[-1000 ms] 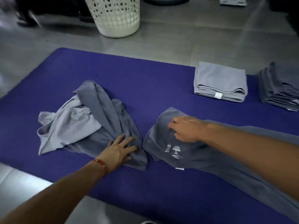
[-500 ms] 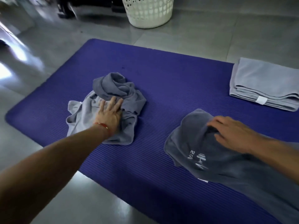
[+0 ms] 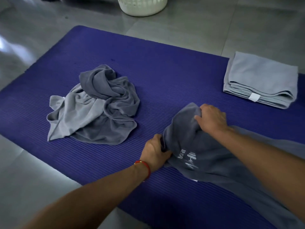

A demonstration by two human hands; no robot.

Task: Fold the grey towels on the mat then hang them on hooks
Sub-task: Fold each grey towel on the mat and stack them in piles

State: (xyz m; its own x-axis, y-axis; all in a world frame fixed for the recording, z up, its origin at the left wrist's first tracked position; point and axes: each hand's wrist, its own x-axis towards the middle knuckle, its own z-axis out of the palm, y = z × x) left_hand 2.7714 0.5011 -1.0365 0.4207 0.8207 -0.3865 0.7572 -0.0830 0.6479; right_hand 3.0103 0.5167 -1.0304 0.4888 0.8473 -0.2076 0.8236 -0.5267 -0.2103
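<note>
A dark grey towel with a white printed logo [image 3: 206, 146] lies on the purple mat [image 3: 156, 66], running off to the lower right. My left hand [image 3: 155, 152] grips its near left edge, fingers curled into the cloth. My right hand [image 3: 211, 118] pinches its far corner, bunching the fabric. A crumpled pile of light and dark grey towels [image 3: 95, 106] sits on the mat's left part, untouched. A folded light grey towel stack [image 3: 262, 80] with a white tag rests at the mat's far right.
A white perforated laundry basket [image 3: 142, 5] stands on the grey tiled floor [image 3: 214, 25] beyond the mat. Bare tile also shows to the left and in front of the mat.
My left hand has left the crumpled pile and come right to grasp the logo towel's near edge. My right hand has closed on that towel's far corner. The view has shifted.
</note>
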